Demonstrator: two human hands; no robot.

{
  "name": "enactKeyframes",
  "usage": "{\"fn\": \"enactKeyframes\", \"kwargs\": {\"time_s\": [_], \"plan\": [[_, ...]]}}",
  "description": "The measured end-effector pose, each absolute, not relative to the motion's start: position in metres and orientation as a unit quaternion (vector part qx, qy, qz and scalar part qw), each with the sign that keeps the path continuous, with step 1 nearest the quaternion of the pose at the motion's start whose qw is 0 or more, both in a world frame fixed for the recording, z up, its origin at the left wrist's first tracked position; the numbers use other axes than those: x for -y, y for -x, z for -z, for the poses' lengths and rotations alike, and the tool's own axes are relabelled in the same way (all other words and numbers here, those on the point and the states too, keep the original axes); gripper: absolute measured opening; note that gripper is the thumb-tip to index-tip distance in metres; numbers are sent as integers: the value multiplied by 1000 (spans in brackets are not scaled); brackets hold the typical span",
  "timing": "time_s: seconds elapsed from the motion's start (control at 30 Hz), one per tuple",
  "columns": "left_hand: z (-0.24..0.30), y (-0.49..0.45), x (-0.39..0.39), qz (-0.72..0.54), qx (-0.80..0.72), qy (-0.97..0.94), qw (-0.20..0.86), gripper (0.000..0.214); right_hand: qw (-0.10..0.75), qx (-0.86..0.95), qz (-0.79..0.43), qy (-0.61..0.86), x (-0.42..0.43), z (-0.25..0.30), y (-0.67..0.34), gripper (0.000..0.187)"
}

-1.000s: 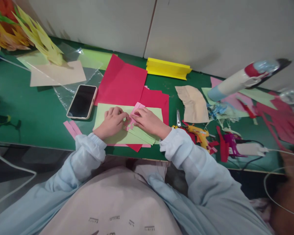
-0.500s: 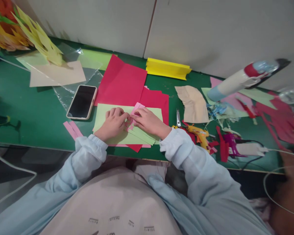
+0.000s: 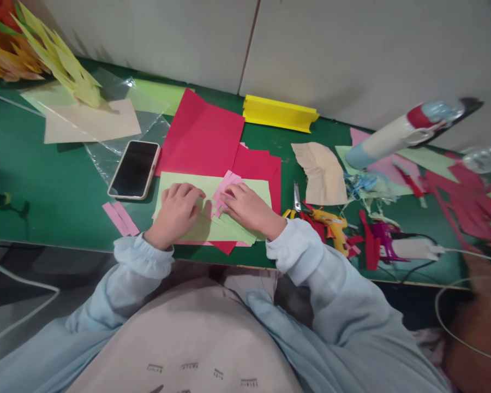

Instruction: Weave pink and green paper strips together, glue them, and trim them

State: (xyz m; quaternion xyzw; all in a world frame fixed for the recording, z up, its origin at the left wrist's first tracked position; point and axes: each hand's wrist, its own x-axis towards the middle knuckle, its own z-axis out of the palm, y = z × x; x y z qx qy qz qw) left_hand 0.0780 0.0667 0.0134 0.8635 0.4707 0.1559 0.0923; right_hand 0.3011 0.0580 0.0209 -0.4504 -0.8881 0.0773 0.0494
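While near left fingers (image 3: 183, 189), phone (image 3: 134, 169) beside red sheet (image 3: 204, 131)

At far left, a spiky yellow paper plant (image 3: 67, 68) overlaps a cream sheet (image 3: 94, 123), beside orange paper leaves (image 3: 12, 57). A phone (image 3: 134, 169) lies screen up, nearer, by clear plastic (image 3: 147, 131). Toward the far edge, before the pale wall (image 3: 331, 49), sits a folded yellow card (image 3: 280, 113). To the right lie a wrinkled beige piece (image 3: 322, 177), then blue threads (image 3: 362, 185); nearer are scissors (image 3: 297, 199), a yellow glue gun (image 3: 331, 219) and a purple device (image 3: 384, 240). Farther right are a red-banded bottle (image 3: 393, 140) and red scraps (image 3: 466, 191).
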Motion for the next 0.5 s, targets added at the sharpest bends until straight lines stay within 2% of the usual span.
{"fn": "enactKeyframes", "kwargs": {"time_s": [0.2,0.37,0.5], "plan": [[-17,-63,-42,-187,-472,-854,118,26,54,874,-56,479,-34,-19,-298,37],[-13,-64,-26,-226,-429,-871,77,21,48,874,-48,480,-37,-28,-300,41],[-6,-72,-10,-240,-353,-902,59,27,37,900,-65,430,-52,-35,-304,38]]}}
